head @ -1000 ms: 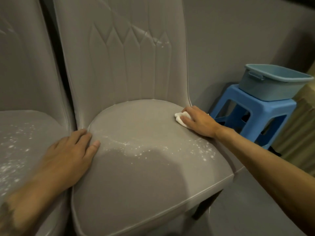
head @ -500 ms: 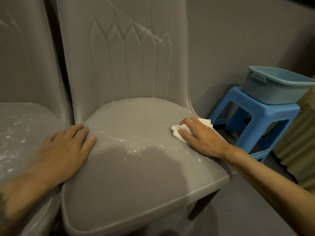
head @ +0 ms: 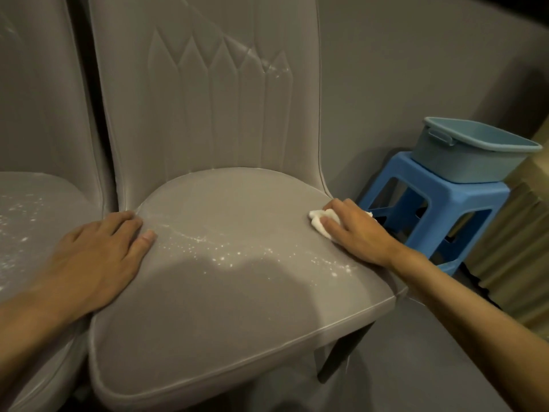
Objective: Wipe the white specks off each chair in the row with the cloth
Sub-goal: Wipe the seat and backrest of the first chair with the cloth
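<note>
I saw R hand (head: 359, 233) gripping cloth (head: 318, 223) at chair (head: 237, 307) seat's 3 o'clock; L hand (head: 101, 257) lay flat, uncurled, at 9; specks (head: 221, 257) between.

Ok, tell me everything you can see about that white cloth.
The white cloth is small, soft-looking, bunched into a wad. It sits on the right rear edge of the grey chair seat, mostly covered by the right hand, whose fingers curl over it. A crumpled end pokes out past the fingertips toward the seat's middle; a scrap shows behind the hand.
</note>
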